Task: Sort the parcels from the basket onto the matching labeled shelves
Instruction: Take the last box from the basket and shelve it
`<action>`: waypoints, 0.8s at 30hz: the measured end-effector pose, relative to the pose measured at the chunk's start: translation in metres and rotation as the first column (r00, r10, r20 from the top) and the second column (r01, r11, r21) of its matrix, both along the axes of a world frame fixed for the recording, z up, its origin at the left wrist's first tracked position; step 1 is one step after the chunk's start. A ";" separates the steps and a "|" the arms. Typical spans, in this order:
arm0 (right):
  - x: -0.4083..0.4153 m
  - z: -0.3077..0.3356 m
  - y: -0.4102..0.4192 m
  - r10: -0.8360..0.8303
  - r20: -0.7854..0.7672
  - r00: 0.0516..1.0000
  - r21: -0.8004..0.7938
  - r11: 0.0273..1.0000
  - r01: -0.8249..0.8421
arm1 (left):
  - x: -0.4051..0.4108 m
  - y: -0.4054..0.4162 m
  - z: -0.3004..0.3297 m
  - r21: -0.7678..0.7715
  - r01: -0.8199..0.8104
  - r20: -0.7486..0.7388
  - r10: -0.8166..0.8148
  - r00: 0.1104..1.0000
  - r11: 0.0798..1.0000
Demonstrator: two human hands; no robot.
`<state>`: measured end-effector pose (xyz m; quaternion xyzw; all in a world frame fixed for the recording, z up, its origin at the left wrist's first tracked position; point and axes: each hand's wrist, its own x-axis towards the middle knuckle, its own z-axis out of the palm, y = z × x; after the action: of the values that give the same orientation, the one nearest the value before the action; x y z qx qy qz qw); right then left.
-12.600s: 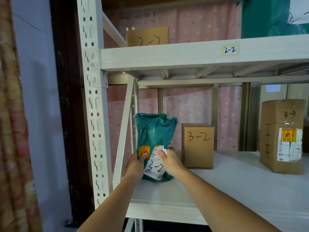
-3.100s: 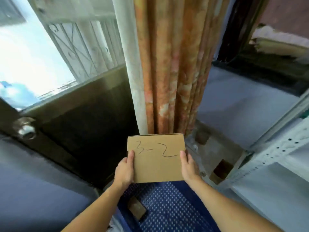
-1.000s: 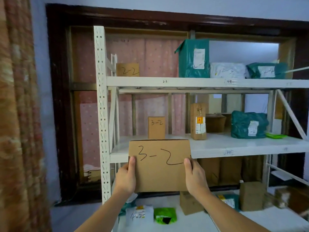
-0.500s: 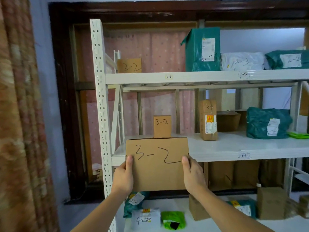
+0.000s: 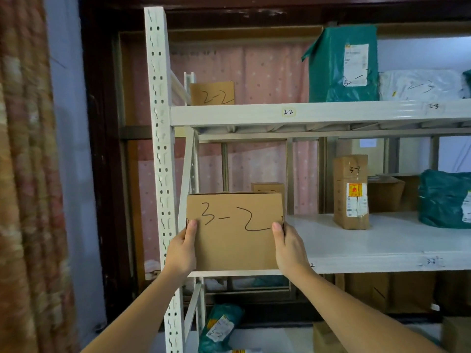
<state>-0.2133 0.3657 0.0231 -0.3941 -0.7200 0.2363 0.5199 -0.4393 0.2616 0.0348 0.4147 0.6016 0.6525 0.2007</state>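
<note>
A brown cardboard parcel with "3-2" handwritten on its face is held upright between my two hands. My left hand grips its left edge and my right hand grips its right edge. The parcel is at the front left end of the middle shelf and hides that shelf's left front edge. Just behind it, the top of another small cardboard box shows on the same shelf. The basket is out of view.
The white upright post stands just left of my left hand. The upper shelf is labeled 2-2 and 2-3 and carries a "2-2" box, a green bag and a white bag. A tall box and green bag sit farther right on the middle shelf. More parcels lie below.
I have come closer to the rack, which now fills the view. The "3-2" parcel has risen to the level of the middle shelf, held in both hands as before.
</note>
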 end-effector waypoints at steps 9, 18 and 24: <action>-0.023 -0.007 0.051 0.079 0.083 0.993 -0.021 0.997 -0.077 | -0.020 0.042 -0.001 -0.015 -0.130 -0.042 0.130 0.991 0.991; -0.028 -0.005 0.091 0.216 0.182 0.959 -0.102 0.974 -0.200 | -0.023 0.071 -0.011 -0.015 -0.202 -0.017 0.201 0.979 0.979; -0.032 -0.005 0.106 0.223 0.313 0.923 -0.201 0.966 -0.166 | -0.020 0.079 -0.024 -0.130 -0.214 -0.196 0.186 0.963 0.968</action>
<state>-0.2455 0.4716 0.0183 -0.3978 -0.8101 0.2778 0.3291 -0.4592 0.3409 0.0111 0.3934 0.7038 0.5815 0.1084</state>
